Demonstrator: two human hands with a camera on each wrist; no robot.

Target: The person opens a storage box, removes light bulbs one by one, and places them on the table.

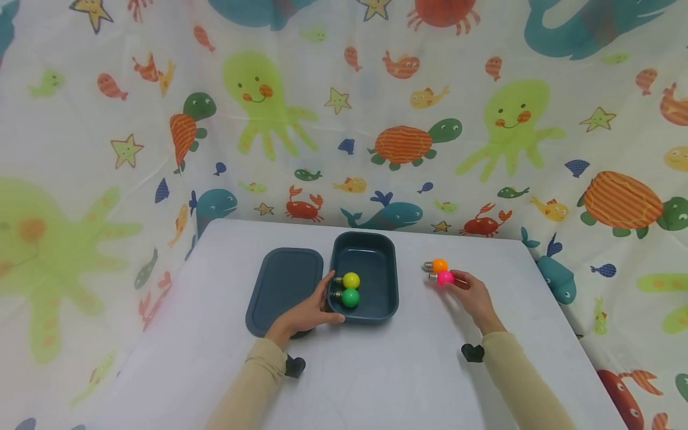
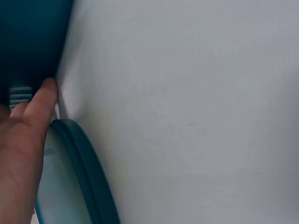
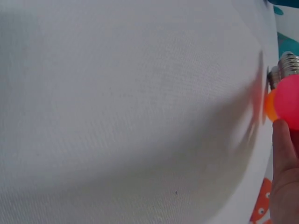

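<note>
In the head view a dark blue food container (image 1: 371, 239) holds a yellow light bulb (image 1: 352, 280) and a green light bulb (image 1: 351, 298) near its left wall. My left hand (image 1: 309, 310) holds the container's near left corner, fingers along the side and thumb at the front. In the left wrist view the thumb meets the container wall (image 2: 32, 42). My right hand (image 1: 473, 298) pinches a pink light bulb (image 1: 445, 278) by its round end, metal base pointing left. Just behind it is an orange light bulb (image 1: 440, 264), partly covered by the pink one in the right wrist view.
A flat dark blue lid (image 1: 285, 286) lies left of the container, partly behind my left forearm. The white table (image 1: 387, 376) backs onto a curtain (image 1: 322, 119) printed with sea animals. Each wrist wears a dark heart-shaped piece (image 1: 473, 353).
</note>
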